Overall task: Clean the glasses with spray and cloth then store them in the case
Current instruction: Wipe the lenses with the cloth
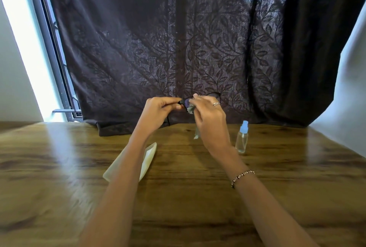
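Note:
Black-framed glasses (185, 102) are held up in the air above the far side of the wooden table (178, 197). My left hand (158, 111) pinches the frame at its left end. My right hand (210, 118) presses a grey-green cloth (190, 109) against the left lens; a strip of the cloth hangs down below the hand. The right lens is mostly hidden behind my right hand. A clear spray bottle (242, 138) with a blue cap stands upright on the table, right of my right wrist. A pale glasses case (147, 159) lies under my left forearm, partly covered.
A dark leaf-patterned curtain (178, 39) hangs behind the table, its hem resting on the far edge. A window frame (55, 58) runs at the left. White walls flank both sides.

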`<state>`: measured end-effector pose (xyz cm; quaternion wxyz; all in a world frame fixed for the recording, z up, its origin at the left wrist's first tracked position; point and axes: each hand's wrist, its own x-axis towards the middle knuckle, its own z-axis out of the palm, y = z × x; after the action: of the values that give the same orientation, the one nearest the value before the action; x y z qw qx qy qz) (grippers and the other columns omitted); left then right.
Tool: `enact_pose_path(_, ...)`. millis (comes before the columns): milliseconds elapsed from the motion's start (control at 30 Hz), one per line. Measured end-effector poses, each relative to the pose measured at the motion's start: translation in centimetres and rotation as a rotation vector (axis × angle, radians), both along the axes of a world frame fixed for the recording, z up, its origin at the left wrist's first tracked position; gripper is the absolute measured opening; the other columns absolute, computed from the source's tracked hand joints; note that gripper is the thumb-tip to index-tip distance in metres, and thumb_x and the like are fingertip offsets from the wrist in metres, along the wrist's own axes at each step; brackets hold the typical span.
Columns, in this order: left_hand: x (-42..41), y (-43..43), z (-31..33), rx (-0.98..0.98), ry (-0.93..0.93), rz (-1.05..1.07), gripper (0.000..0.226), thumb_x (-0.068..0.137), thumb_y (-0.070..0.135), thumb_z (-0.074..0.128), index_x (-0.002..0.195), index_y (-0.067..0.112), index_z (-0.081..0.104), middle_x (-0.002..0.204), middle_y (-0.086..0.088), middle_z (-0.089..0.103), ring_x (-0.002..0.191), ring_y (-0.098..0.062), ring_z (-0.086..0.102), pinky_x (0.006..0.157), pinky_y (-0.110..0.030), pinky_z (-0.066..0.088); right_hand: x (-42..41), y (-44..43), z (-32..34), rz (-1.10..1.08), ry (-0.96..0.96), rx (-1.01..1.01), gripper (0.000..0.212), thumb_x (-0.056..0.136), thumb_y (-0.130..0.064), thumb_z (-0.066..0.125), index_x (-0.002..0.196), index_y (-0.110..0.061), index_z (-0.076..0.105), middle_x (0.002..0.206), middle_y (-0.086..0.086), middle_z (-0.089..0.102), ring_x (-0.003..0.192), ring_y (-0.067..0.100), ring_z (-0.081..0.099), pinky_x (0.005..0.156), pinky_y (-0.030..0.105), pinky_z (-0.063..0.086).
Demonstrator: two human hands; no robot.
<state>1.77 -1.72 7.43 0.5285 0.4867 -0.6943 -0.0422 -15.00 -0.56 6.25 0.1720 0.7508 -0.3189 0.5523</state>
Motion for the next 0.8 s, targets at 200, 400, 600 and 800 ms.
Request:
enact_pose_path(200, -0.2, 0.2, 0.2, 0.003, 0.018, -0.011, 0.027, 0.085, 0.003, 0.063, 0.111, 0.008, 0.068, 0.093, 0.008, 0.068, 0.093, 0.009, 0.058, 0.082, 0.002, 0.039, -0.1, -0.7, -0.1, -0.023, -0.087, -0.006, 0.021, 0.085, 0.004, 0.063, 0.104, 0.003, 0.071, 0.100, 0.012, 0.065, 0.096, 0.027, 0.059, 0.088, 0.023, 0.042)
enact_pose_path(400, 0.1, 0.4, 0.4, -0.031, 0.078, 0.004, 0.026, 0.085, 0.003, 0.064, 0.110, 0.007, 0.069, 0.097, 0.002, 0.070, 0.094, -0.002, 0.064, 0.089, -0.012, 0.047, 0.1, -0.9, -1.7, 0.055, 0.029, -0.004, 0.038, 0.089, -0.003, 0.054, 0.126, 0.007, 0.058, 0.129, 0.017, 0.060, 0.123, 0.028, 0.053, 0.106, 0.036, 0.043)
enact_pose_path(600, 0.0, 0.4, 0.5, -0.057, 0.091, -0.003, 0.026, 0.083, 0.002, 0.066, 0.109, 0.007, 0.069, 0.089, 0.009, 0.068, 0.084, 0.013, 0.062, 0.082, -0.006, 0.047, -0.3, -1.4, -2.7, 0.072, 0.097, 0.018, 0.049, 0.092, -0.004, 0.044, 0.140, 0.003, 0.043, 0.146, 0.014, 0.045, 0.141, 0.023, 0.035, 0.112, 0.039, 0.036)
enact_pose_path(800, -0.1, 0.3, 0.4, -0.063, 0.061, -0.010, 0.026, 0.083, 0.004, 0.066, 0.109, 0.009, 0.069, 0.092, 0.007, 0.069, 0.090, 0.006, 0.064, 0.087, -0.012, 0.048, -0.5, -1.5, -2.8, 0.059, 0.153, 0.039, 0.055, 0.089, -0.001, 0.043, 0.143, 0.003, 0.038, 0.151, 0.014, 0.038, 0.144, 0.022, 0.029, 0.116, 0.041, 0.029)
